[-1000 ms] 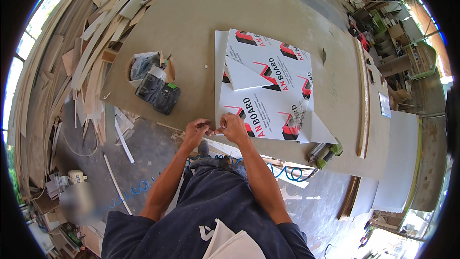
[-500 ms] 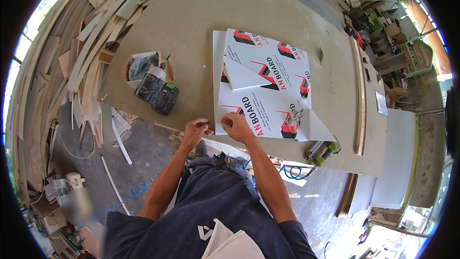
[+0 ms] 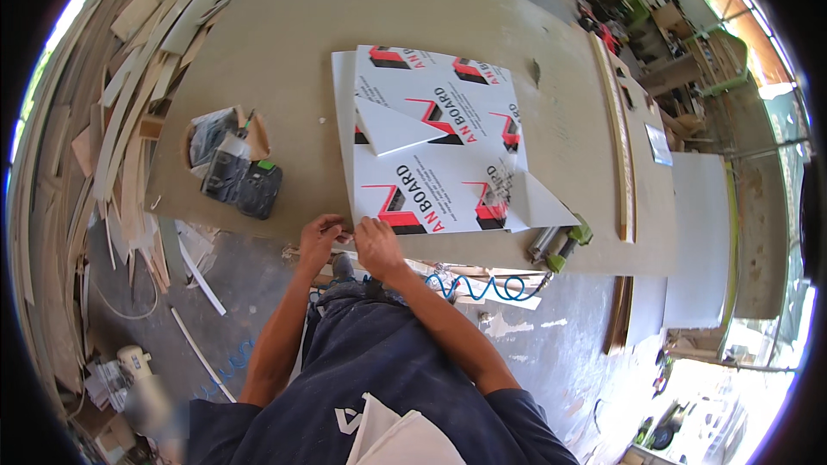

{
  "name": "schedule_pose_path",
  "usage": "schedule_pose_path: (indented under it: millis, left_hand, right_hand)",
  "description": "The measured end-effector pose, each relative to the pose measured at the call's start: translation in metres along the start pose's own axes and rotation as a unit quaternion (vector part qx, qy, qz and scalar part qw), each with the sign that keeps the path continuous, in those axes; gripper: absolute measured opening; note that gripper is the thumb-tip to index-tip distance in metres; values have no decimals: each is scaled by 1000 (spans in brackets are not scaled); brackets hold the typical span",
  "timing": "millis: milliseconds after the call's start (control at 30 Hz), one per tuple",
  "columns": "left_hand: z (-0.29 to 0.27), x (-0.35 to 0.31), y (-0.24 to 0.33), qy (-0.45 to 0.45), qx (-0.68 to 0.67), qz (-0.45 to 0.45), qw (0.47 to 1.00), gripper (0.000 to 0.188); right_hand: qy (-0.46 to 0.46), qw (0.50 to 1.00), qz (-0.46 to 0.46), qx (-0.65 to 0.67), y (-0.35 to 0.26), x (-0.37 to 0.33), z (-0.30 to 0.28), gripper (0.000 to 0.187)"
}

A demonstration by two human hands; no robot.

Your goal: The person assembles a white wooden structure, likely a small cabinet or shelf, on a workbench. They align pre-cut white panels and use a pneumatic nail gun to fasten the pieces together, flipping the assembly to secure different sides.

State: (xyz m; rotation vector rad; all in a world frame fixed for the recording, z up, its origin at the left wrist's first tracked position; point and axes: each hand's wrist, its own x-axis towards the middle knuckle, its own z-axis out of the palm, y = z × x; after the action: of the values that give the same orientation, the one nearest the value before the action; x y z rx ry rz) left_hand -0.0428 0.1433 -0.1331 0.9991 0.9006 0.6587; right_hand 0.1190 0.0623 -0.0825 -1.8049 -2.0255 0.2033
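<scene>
White panels with a red and black printed film (image 3: pixel 469 159) lie stacked on the large table (image 3: pixel 276 34). At the near left corner of the stack, my right hand (image 3: pixel 377 248) is closed, its fingertips pinched over the edge. My left hand (image 3: pixel 320 241) is right beside it, fingers curled and pressed together just off the corner. Whatever either hand pinches is too small or hidden to make out. On top of the stack rests a white triangular offcut (image 3: pixel 396 127). Another white triangular piece (image 3: pixel 538 200) sits at its near right corner.
Left of the stack stand a cordless drill (image 3: pixel 244 182) and an open carton (image 3: pixel 258 139) with plastic wrap. A nail gun (image 3: pixel 564 244) with a blue coiled hose (image 3: pixel 495 288) lies at the near edge. Timber strips (image 3: pixel 129 112) pile up left; a long batten (image 3: pixel 616 138) lies right.
The whole view has shifted, so the table's contents sit further left in the picture. My right hand has come closer to my left, and its fingers have moved onto the panel corner.
</scene>
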Motion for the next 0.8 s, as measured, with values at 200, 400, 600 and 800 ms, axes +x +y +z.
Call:
schedule_pose_path:
  millis: [200, 400, 600, 800]
  left_hand:
    - [4, -2, 6, 0, 33, 10, 999, 26]
    - [27, -14, 36, 4, 268, 219, 938, 36]
    - [35, 16, 67, -142, 468, 377, 786, 32]
    - [25, 39, 74, -285, 514, 368, 721, 16]
  right_hand:
    - [1, 1000, 25, -16, -3, -1, -4, 13]
    - [15, 987, 94, 129, 23, 3, 6, 16]
    - [192, 957, 122, 182, 56, 3, -5, 11]
    - [142, 932, 176, 283, 49, -10, -20, 10]
